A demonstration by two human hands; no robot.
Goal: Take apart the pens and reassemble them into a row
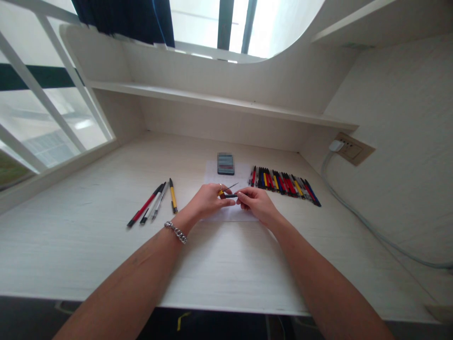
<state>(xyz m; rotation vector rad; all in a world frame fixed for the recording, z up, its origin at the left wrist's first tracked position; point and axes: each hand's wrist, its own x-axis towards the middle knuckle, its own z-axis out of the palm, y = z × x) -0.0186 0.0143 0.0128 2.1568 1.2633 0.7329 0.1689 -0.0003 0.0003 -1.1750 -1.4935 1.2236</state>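
Observation:
Over a white sheet of paper (230,215), my two hands meet. My left hand (211,197), wearing a ring and a chain bracelet, is closed around a slim piece with a yellow end (221,192) and a thin dark shaft; its exact kind is unclear. Between both hands lies a short dark pen part (231,195), with a bit of red near my left fingers. The fingertips of my right hand (255,200) pinch its right end. Just beyond the hands stands a small dark flat case (225,164) with greyish stripes and a reddish band.
On the right lies a long row of pens (283,183) in red, black, blue, yellow and clear. To the left are a red pen (146,206), clear and white pens (160,202) and a yellow pen (173,196). A cable (368,222) runs from the wall socket (354,148).

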